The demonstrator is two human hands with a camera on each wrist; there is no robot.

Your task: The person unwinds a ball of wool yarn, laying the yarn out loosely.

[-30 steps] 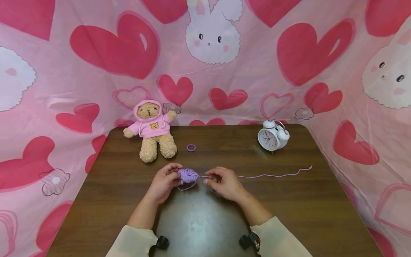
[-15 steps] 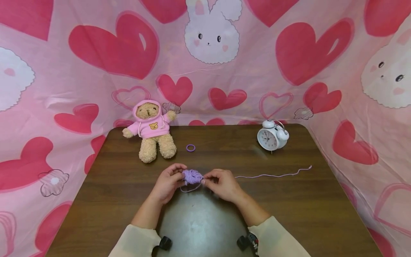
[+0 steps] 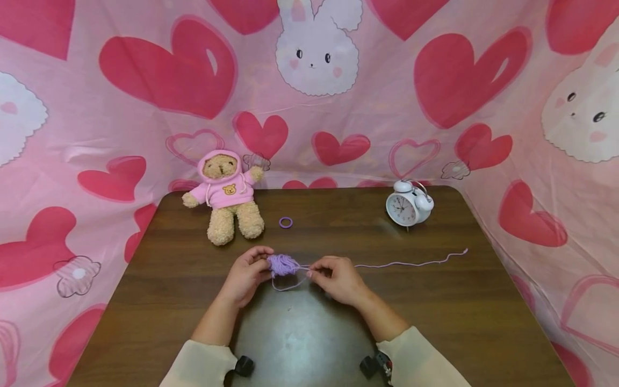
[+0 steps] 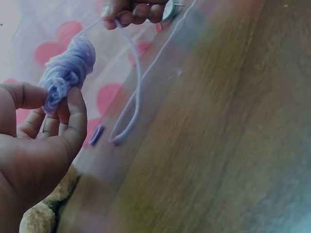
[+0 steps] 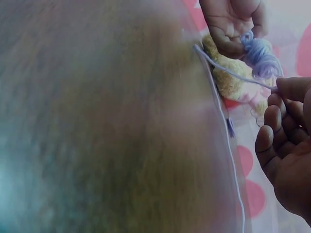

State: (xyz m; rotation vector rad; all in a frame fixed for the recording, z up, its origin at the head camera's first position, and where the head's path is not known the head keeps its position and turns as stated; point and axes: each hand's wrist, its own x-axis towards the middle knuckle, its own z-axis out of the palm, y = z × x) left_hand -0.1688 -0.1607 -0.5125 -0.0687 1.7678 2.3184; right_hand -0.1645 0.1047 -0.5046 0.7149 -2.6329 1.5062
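Note:
A small wound bundle of lilac yarn (image 3: 283, 264) is held up between both hands, above the table. My left hand (image 3: 246, 274) pinches its left end between thumb and fingers; the left wrist view shows the bundle (image 4: 70, 70) rising from those fingertips. With thumb and forefinger my right hand (image 3: 338, 278) pinches the strand just right of the bundle. From there a loose loop (image 4: 138, 92) hangs down, plainest in the left wrist view. The yarn's tail (image 3: 411, 264) runs along the table to the right, ending in a small knot.
On the brown wooden table (image 3: 193, 322), a teddy bear (image 3: 227, 196) in a pink hoodie sits at the back left. Right of it lies a purple ring (image 3: 286, 222). A white twin-bell alarm clock (image 3: 409, 204) stands at the back right. Pink heart-print cloth hangs behind.
Half a second ago the hands came together, the right fingers at the bundle's end. Now they are apart again, with strand drawn out between them and the hanging loop wider.

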